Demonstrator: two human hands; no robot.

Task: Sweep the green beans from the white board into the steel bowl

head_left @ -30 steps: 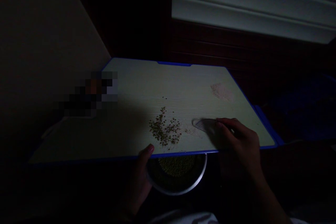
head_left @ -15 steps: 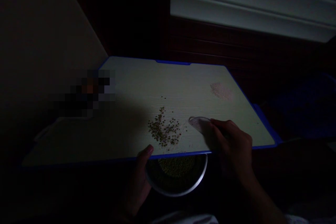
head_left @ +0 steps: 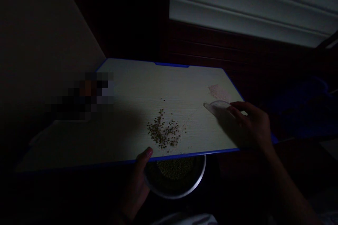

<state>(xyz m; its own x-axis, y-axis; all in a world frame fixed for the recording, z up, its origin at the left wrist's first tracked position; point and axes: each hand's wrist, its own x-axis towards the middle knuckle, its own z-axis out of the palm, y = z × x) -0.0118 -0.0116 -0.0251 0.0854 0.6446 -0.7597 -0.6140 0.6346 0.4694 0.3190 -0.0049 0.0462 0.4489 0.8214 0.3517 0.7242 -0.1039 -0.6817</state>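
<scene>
My right hand (head_left: 255, 123) pinches a thin, see-through curved piece (head_left: 218, 105), which looks like a plastic lid, above the right part of a pale tabletop with a blue rim (head_left: 132, 81). Near it lies a small heap of pinkish-white grains (head_left: 218, 92). Scattered green-brown beans (head_left: 162, 133), mixed with some pale grains, lie close to the front edge. My left hand (head_left: 141, 179) has its thumb over that edge, with the rest against the left side of a metal bowl (head_left: 196, 182); its fingers are mostly hidden. Green beans (head_left: 175, 168) fill part of the bowl, just below the edge.
Blurred-out items (head_left: 87, 95) stand at the table's left end beside a wall (head_left: 47, 35). White slats (head_left: 237, 10) and dark wood are behind the table. A dark blue object (head_left: 298, 109) is at the right. The room is dim.
My right hand has moved right and away from me with the clear piece, from beside the scattered beans toward the pale heap. My left hand and the bowl stay together at the edge.
</scene>
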